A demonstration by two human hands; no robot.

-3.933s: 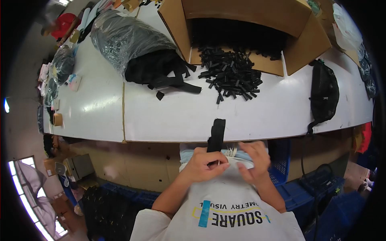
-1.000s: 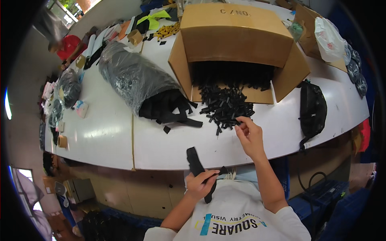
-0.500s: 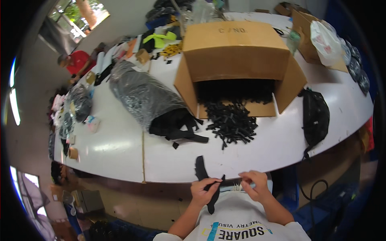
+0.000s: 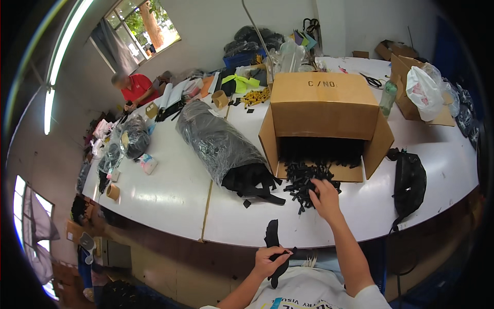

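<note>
My left hand (image 4: 270, 261) is closed on a long black fabric strip (image 4: 272, 234), held near my body just off the table's front edge. The strip sticks out above and below the fingers. My right hand (image 4: 325, 200) reaches over the table to a pile of short black strips (image 4: 299, 180). Its thumb and fingers are apart, with the fingertips at the pile's right side. The pile spills in front of a cardboard box (image 4: 324, 98), which lies with its opening toward me and holds more black pieces.
A plastic-wrapped bundle of black fabric (image 4: 221, 144) lies left of the box. To the right are a black bag (image 4: 409, 185), a green bottle (image 4: 388, 98) and a white plastic bag (image 4: 424, 92). A person in red (image 4: 139, 90) works at the far left. Tape rolls (image 4: 112, 192) stand leftward.
My right hand has gone from beside my left hand forward to the pile. The left hand keeps its hold on the fabric strip. The view has tilted up, showing more of the room.
</note>
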